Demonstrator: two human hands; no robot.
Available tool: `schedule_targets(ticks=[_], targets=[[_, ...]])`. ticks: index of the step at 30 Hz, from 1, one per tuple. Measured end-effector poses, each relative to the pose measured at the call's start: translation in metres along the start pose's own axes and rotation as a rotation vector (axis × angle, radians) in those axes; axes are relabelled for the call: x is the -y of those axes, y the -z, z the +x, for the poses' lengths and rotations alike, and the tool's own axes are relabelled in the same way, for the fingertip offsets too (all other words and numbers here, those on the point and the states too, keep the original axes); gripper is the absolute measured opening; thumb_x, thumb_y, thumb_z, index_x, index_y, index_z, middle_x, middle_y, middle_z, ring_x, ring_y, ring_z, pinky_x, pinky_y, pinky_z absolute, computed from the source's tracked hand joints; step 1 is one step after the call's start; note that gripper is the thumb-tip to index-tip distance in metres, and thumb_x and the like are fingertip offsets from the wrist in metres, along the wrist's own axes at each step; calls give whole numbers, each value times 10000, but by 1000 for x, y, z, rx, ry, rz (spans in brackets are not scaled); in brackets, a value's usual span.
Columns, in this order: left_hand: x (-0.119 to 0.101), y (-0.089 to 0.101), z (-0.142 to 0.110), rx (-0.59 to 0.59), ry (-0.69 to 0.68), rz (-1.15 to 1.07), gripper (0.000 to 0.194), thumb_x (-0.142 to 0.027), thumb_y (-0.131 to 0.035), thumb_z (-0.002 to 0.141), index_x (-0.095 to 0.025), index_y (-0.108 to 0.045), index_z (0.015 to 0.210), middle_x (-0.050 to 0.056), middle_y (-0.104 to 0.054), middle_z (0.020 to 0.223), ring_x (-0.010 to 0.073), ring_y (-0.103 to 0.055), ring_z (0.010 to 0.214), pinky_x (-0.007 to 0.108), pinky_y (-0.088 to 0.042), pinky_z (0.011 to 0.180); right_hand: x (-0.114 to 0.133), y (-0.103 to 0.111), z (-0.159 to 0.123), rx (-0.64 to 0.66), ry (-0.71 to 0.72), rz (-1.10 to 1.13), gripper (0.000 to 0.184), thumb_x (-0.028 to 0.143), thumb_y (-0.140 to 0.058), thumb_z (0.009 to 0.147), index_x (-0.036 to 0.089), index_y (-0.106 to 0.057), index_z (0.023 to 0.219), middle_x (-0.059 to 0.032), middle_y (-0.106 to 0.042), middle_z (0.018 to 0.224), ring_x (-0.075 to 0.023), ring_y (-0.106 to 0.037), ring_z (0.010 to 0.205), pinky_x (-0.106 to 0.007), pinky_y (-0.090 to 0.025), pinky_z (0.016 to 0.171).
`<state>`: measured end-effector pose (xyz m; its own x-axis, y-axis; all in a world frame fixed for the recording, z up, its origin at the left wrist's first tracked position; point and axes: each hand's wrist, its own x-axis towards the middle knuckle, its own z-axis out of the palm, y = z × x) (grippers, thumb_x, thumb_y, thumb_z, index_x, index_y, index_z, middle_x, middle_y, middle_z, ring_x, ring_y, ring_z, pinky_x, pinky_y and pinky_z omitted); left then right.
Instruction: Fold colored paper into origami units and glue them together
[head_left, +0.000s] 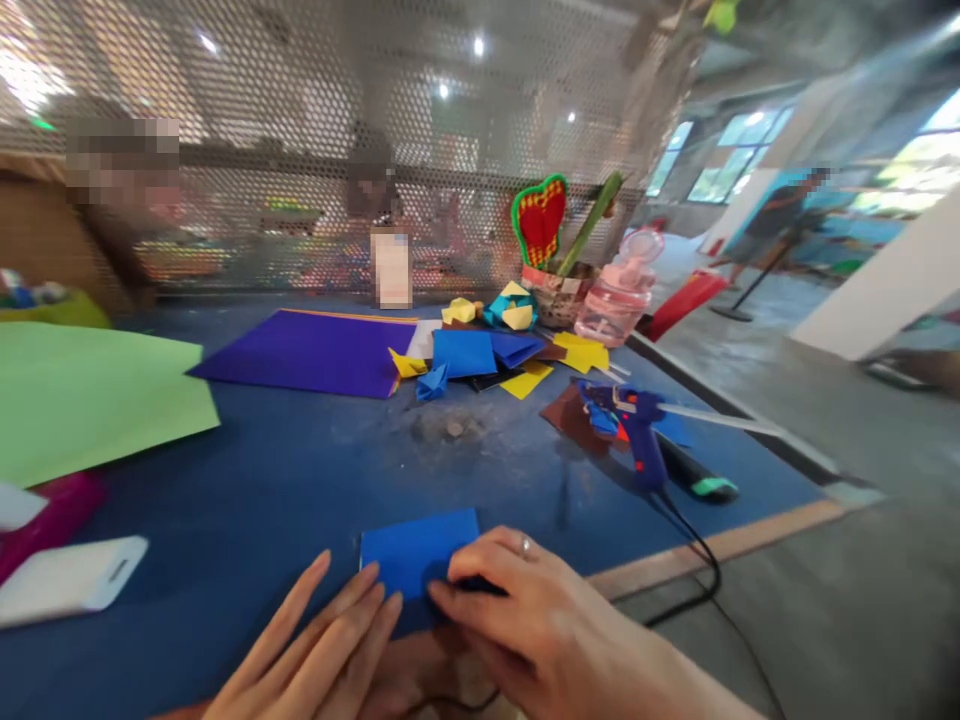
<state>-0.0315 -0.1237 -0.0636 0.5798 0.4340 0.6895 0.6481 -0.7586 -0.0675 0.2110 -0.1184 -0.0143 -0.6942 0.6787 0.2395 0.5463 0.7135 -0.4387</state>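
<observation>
A small blue sheet of paper [420, 540] lies at the near edge of the blue table, one edge facing me. Stretched fingers of my left hand [322, 635] rest with their tips on its left part. My right hand [525, 610], with a ring on one finger, bends its fingers at the paper's right side, thumb and forefinger closed on it. The palm sides of both hands are hidden. Farther right, a dark blue glue gun [637, 435] stands over brown and blue paper scraps.
Purple paper [315, 350] and light green sheets [97, 390] lie on the left, near a white flat object [82, 580]. Cut paper pieces [465, 352], a pink bottle [615, 300] and a basket [556, 298] stand toward the back. A black cord [701, 550] hangs over the right edge.
</observation>
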Motion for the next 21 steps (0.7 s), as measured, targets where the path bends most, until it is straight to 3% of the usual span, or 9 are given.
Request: schedule_targets(ticks=[2,5,9,13,18,21], targets=[[6,6,3,-7,-24,32,253,-291,-488,908,-191,-641,1084,4,-709,1015,145,-636,1025,360,-354,1111,-1,-3,-6,-61,18,12,319,106,-490,895,139,-571,1201,-79,-597,1101,-176,-517,1030,-292,-449,907],[12,15,12,162,-192,97,305,-350,-478,907,-218,-627,1138,-7,-699,996,127,-639,980,249,-461,990,-7,-12,-12,-134,59,6,273,138,-497,905,140,-588,1162,-74,-624,1042,-180,-544,974,-296,-467,862],[9,21,35,263,-159,135,349,-315,-322,965,-270,-631,1122,-8,-670,835,121,-643,826,282,-507,900,-17,-30,-14,-187,114,-57,213,216,-510,913,157,-607,1094,-65,-628,961,-177,-559,893,-299,-471,801],[6,25,57,354,-263,54,287,-252,-385,939,-193,-635,1066,7,-675,776,138,-647,740,288,-555,785,-22,-43,-14,-239,123,-105,199,224,-505,917,151,-595,1078,-50,-618,917,-166,-545,840,-296,-457,745],[9,30,68,482,-292,-68,280,-133,-400,882,-116,-577,1098,47,-711,918,125,-658,915,212,-530,874,-22,-44,-13,-256,123,-71,134,168,-493,916,156,-602,992,-16,-612,898,-157,-517,800,-291,-429,700],[11,31,67,473,-272,-59,296,-111,-403,862,-134,-562,1110,35,-720,960,101,-661,940,175,-509,898,-24,-44,-12,-279,136,-78,134,175,-523,903,150,-600,1009,-7,-613,904,-157,-512,800,-295,-424,690]])
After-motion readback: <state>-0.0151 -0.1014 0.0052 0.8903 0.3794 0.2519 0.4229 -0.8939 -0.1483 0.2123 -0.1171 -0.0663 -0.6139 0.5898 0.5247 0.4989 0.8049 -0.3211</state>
